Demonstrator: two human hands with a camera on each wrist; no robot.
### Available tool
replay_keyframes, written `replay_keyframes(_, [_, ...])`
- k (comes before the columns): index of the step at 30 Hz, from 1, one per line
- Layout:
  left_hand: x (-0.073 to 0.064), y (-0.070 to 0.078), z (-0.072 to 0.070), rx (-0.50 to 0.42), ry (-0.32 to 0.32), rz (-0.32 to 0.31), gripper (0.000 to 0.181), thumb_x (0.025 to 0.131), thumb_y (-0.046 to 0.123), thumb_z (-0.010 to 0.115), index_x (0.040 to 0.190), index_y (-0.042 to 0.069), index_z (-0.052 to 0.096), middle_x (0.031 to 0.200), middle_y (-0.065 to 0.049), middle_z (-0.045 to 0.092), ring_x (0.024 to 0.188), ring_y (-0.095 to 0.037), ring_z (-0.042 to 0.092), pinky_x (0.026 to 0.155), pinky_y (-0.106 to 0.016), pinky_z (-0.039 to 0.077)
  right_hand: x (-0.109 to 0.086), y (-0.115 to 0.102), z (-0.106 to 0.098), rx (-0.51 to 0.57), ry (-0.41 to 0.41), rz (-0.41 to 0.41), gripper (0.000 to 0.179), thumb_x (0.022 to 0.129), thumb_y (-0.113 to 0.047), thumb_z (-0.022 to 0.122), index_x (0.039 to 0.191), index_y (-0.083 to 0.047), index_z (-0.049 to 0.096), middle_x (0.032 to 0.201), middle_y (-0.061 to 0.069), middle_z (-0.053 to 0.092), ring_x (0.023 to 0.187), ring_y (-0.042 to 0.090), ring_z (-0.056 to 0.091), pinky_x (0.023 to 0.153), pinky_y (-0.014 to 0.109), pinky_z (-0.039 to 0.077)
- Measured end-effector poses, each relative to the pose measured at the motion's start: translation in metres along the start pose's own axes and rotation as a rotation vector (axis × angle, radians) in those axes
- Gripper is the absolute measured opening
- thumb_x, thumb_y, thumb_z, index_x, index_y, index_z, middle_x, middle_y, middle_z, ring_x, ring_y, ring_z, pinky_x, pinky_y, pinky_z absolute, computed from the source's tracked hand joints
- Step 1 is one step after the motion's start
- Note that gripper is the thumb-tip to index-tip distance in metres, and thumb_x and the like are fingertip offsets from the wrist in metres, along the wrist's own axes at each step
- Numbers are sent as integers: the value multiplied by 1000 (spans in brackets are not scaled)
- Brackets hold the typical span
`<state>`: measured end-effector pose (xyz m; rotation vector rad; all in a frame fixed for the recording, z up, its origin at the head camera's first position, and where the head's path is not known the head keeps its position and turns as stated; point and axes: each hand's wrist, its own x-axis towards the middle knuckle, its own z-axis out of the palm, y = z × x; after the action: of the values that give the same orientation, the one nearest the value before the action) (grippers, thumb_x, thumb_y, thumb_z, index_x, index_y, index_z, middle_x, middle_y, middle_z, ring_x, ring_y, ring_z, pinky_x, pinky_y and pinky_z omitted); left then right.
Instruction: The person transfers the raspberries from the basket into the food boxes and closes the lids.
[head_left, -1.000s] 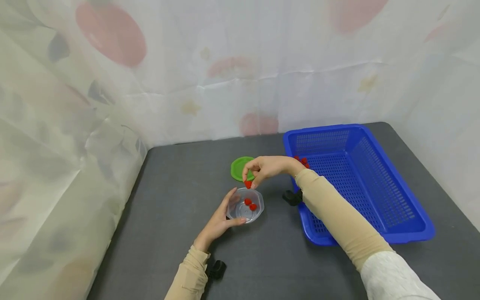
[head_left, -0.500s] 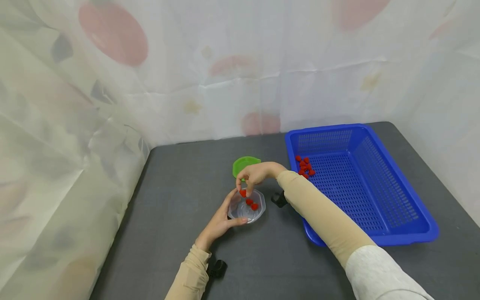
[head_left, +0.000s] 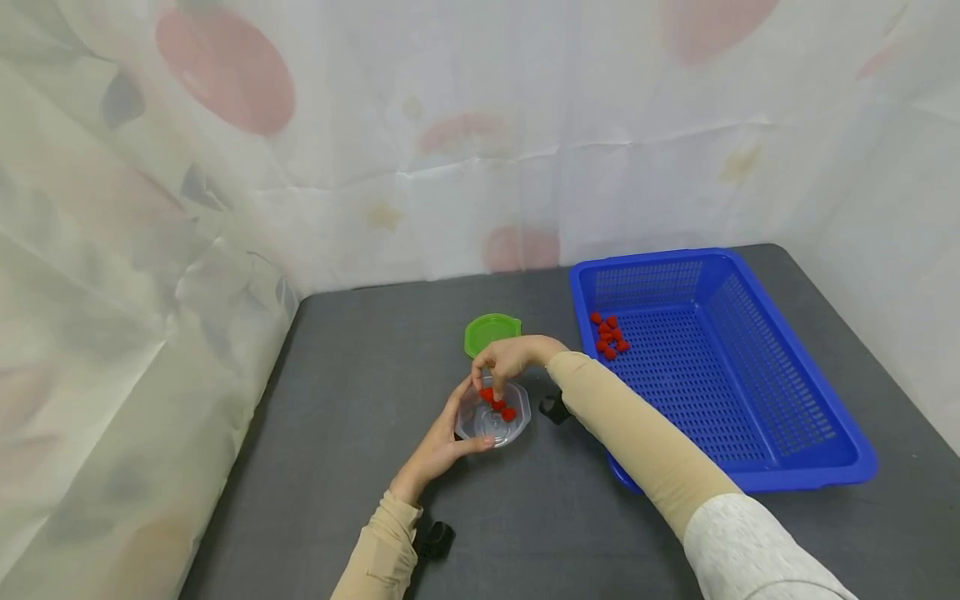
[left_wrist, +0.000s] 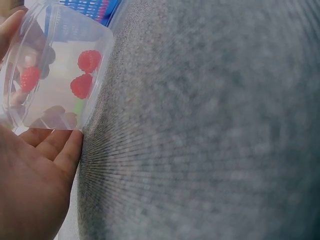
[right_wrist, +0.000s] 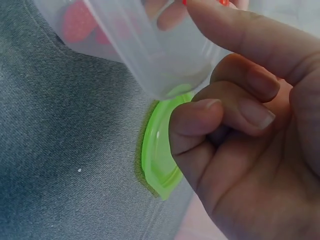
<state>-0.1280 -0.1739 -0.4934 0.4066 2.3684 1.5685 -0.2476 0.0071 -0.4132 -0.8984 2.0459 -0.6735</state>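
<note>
My left hand [head_left: 435,450] grips a clear plastic container [head_left: 491,428] by its sides, thumb at the near rim and fingers round the far side. Two red raspberries [left_wrist: 85,75] lie on the container's bottom. My right hand [head_left: 513,357] reaches into the container's mouth from above. Between its thumb and forefinger it pinches another raspberry [left_wrist: 30,79], seen through the clear wall in the left wrist view. The other fingers of the right hand are curled in the right wrist view. A green lid [head_left: 491,331] lies on the table just behind the right hand.
A blue perforated basket [head_left: 697,375] stands at the right of the grey table [head_left: 360,375]. Several raspberries [head_left: 609,335] are grouped at its left end. A printed curtain [head_left: 450,192] hangs behind and on the left.
The right hand has moved left and down with its raspberry, from above the far rim into the container. The left hand and container have barely moved. The basket's raspberries are now less covered.
</note>
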Motion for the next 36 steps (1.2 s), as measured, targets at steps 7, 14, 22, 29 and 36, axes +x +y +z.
replay_keyframes(7, [-1, -1, 0, 14, 12, -33, 106, 77, 28, 76, 149, 36, -1, 158, 4, 4, 145, -22, 7, 114, -58, 12, 2, -1, 5, -26, 12, -7, 31, 74, 4, 67, 98, -14, 63, 94, 12, 52, 62, 11, 36, 54, 21, 34])
replay_keyframes(14, [0, -3, 0, 22, 12, -29, 105, 77, 28, 75, 149, 35, -1, 158, 4, 4, 146, -23, 7, 113, -59, 12, 1, -3, 7, -22, 33, 2, 34, 73, 8, 63, 100, -13, 64, 97, 8, 54, 61, 11, 34, 53, 21, 32])
replay_keyframes(22, [0, -2, 0, 22, 10, -36, 104, 78, 27, 75, 150, 35, 0, 158, 7, 6, 145, -21, 8, 114, -58, 12, 0, 0, 8, -5, 51, -2, 34, 74, 8, 63, 100, -14, 65, 93, 11, 51, 59, 11, 34, 52, 21, 33])
replay_keyframes(29, [-3, 14, -2, -15, -27, -22, 95, 79, 17, 73, 149, 30, 10, 154, -5, 23, 143, -25, 23, 113, -57, 17, 1, 4, 8, 16, 67, -1, 32, 73, 5, 69, 97, -15, 66, 65, -3, 40, 52, 8, 33, 50, 20, 32])
replay_keyframes(36, [-8, 33, -4, 4, -35, -37, 92, 80, 18, 72, 150, 23, 12, 155, -7, 22, 143, -26, 21, 113, -56, 17, -2, 4, 6, 28, 53, 6, 31, 75, 5, 66, 99, -15, 66, 63, -4, 41, 50, 8, 33, 50, 20, 32])
